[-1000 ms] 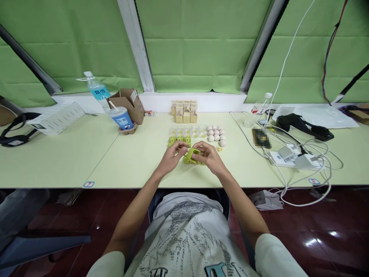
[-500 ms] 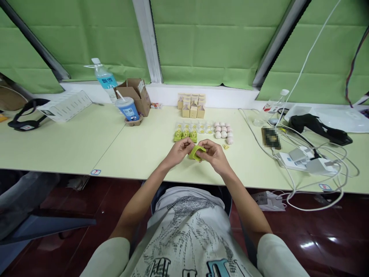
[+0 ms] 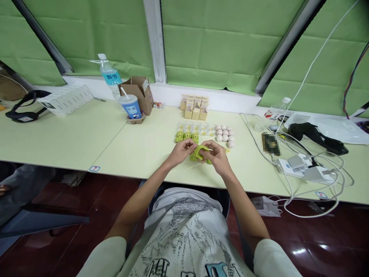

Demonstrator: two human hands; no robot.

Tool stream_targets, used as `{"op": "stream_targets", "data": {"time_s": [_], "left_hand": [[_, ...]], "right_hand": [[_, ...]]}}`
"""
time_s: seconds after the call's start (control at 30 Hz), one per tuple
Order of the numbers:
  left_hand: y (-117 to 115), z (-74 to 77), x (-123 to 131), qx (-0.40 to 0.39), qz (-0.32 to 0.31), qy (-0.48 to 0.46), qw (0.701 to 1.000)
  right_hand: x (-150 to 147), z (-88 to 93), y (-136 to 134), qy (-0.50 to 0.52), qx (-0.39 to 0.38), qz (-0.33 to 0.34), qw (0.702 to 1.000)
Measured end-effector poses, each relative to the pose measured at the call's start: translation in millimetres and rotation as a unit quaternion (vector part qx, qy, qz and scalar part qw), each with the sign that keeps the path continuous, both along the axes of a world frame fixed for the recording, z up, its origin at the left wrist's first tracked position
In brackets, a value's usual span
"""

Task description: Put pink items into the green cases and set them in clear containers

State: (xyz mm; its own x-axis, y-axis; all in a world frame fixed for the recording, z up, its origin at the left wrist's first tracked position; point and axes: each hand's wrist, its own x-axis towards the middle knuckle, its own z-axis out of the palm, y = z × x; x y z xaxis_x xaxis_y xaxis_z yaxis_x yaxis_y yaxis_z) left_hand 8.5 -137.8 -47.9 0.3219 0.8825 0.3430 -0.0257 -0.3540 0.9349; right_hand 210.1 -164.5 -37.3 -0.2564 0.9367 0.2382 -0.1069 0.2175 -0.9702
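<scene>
Fingertips of left hand (image 3: pixel 181 151) and right hand (image 3: pixel 218 157) pinched on small lime-green plastic clip (image 3: pixel 198 151), gripped from either side for steadiness, just above pale tabletop (image 3: pixel 144 148).

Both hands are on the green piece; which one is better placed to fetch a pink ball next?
Likely the right hand: it sits nearest the pink balls, just beyond it to the right. The left hand would have to cross over the green piece.

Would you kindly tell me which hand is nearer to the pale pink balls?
Right. The right hand lies just short of the pale pink balls; the left hand is farther left. Both grip the green piece.
</scene>
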Motion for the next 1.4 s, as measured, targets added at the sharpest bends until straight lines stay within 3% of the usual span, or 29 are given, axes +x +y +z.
{"op": "stream_targets", "data": {"time_s": [0.07, 0.17, 0.23, 0.27, 0.37, 0.5, 0.63, 0.8, 1.4], "left_hand": [[11.2, -6.6, -10.1, 0.001, 0.048, 0.011, 0.999], [31.7, -16.6, -33.9, 0.018, 0.189, 0.072, 0.979], [44.5, -24.0, -49.4, 0.013, 0.257, 0.122, 0.959], [49.9, -28.1, -55.3, 0.007, 0.271, 0.133, 0.953], [60.6, -42.1, -62.3, -0.011, 0.281, 0.164, 0.946], [63.9, -60.0, -57.3, -0.019, 0.253, 0.199, 0.946], [63.9, -70.2, -56.1, -0.022, 0.224, 0.221, 0.949], [65.5, -75.0, -59.1, -0.017, 0.204, 0.234, 0.950], [62.8, -72.8, -58.0, -0.017, 0.184, 0.255, 0.949]], "right_hand": [[14.7, -6.2, 12.7, -0.029, 0.012, -0.043, 0.999], [43.7, -15.0, 40.2, -0.100, 0.050, -0.110, 0.988], [57.7, -19.5, 61.7, -0.215, 0.100, -0.162, 0.958], [61.0, -21.3, 72.3, -0.299, 0.132, -0.184, 0.927], [55.0, -25.8, 99.3, -0.467, 0.182, -0.207, 0.840], [31.4, -32.9, 117.6, -0.548, 0.199, -0.188, 0.790], [22.6, -41.9, 119.2, -0.593, 0.214, -0.168, 0.758], [31.5, -49.9, 116.0, -0.603, 0.219, -0.154, 0.751], [37.3, -67.0, 122.4, -0.559, 0.247, -0.151, 0.777]]}}
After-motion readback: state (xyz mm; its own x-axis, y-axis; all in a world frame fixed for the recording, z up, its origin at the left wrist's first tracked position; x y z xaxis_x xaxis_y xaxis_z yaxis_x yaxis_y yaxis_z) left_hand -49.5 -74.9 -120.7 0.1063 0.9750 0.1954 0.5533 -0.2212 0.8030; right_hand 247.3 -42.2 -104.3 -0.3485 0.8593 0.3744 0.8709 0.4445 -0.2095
